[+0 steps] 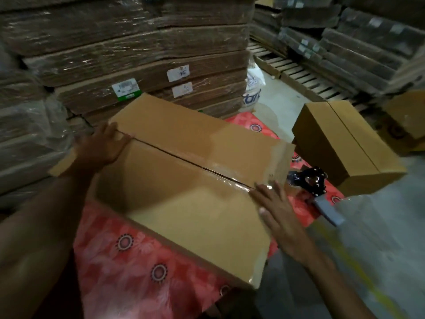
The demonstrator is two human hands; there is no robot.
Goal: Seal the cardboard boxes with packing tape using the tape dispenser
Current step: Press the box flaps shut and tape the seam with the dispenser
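Status: we're mid-way on the big box (pixel 184 226). It lies on the red mat (pixel 128 261) on the floor, flaps closed, and the seam (pixel 170 155) runs from far left to near right.

A glossy strip of tape (pixel 232 178) shows on the right stretch of the seam and wraps over the right end. Toward the left the seam reads as a bare dark line. That part looks untaped to us, but blur makes it hard to be sure.

- Left hand (pixel 101 148): released, fingers straight, lying on the box at the left end of the seam.
- Right hand (pixel 273 210): released, flat on the box's near right edge, just beside the taped end.
- Tape dispenser (pixel 310 180): in neither hand. It lies on the mat just right of the box, handle pointing near right.

A second box (pixel 340 143) sits right of the dispenser with its flaps closed. We can't tell whether it is taped. Another box (pixel 407 111) shows at the far right edge.

Left to do, in our judgement: pick up the dispenser, finish the left stretch, then check the other boxes.

Edges and room:
- The box's left end overhangs near the wrapped cardboard stacks (pixel 138 54), which crowd the far and left sides, so there's little room there.
- Grey floor (pixel 379 226) shows near right.
- The dispenser sits in the gap between the two boxes, an easy reach for the right hand.
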